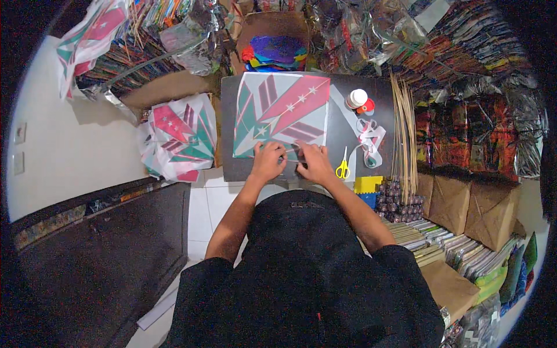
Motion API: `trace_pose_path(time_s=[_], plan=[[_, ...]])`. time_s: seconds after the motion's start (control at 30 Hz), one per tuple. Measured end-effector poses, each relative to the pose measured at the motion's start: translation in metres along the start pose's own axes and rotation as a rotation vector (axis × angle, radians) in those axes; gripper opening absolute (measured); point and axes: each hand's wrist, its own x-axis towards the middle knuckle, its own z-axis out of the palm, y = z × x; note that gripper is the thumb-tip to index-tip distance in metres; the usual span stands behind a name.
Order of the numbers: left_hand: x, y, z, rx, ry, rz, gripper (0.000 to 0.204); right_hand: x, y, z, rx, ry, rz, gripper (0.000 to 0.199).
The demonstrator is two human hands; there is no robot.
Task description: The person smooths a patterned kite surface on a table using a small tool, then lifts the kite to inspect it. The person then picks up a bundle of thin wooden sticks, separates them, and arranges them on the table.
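Note:
A square kite sheet [281, 107], patterned in red, green, white and maroon with stars, lies on the dark table [229, 168]. A thin pale stick [272, 122] seems to run diagonally across it. At the sheet's near edge, my left hand [268, 160] has its fingers curled in. My right hand [314, 163] is pinched close beside it, to the right. Something thin and pale seems to stretch between the two hands; it is too small to name. Yellow-handled scissors [343, 167] lie just right of my right hand.
A white jar [358, 95], a small red item [368, 107] and tangled white ribbon [371, 139] sit at the table's right. Long thin sticks [406, 133] stand upright beyond it. More printed kite sheets [181, 136] hang over at left. Packed stacks surround the table.

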Motion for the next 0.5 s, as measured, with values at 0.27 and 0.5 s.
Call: trace_pose_path(time_s=[0.27, 0.5], plan=[[-0.004, 0.012, -0.011, -0.019, -0.029, 0.009, 0.033, -0.044, 0.047, -0.018, 0.186, 0.177, 0.185, 0.082], [-0.005, 0.014, -0.008, 0.003, -0.004, 0.020, 0.035, -0.057, 0.057, -0.021, 0.134, 0.145, 0.144, 0.082]])
